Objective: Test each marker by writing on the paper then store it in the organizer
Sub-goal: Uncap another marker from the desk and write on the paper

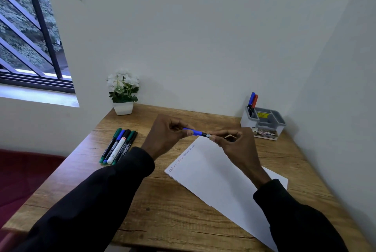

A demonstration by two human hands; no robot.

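Above the top corner of the white paper [213,174], both hands hold one blue marker [195,132]. My left hand [164,135] pinches its blue cap end. My right hand [234,142] grips the barrel just past the black collar. The paper lies slanted on the wooden desk [142,201] and carries a line of red and blue handwriting along its upper left edge. Several more markers [119,146] lie side by side left of my left hand. A grey organizer [264,123] at the back right holds a blue marker [251,100] and a red marker [254,103] upright.
A white pot of artificial flowers [123,93] stands at the desk's back left against the wall. White walls close in behind and to the right. A barred window [30,38] is at the left, and a dark red seat [24,174] sits below the desk's left edge.
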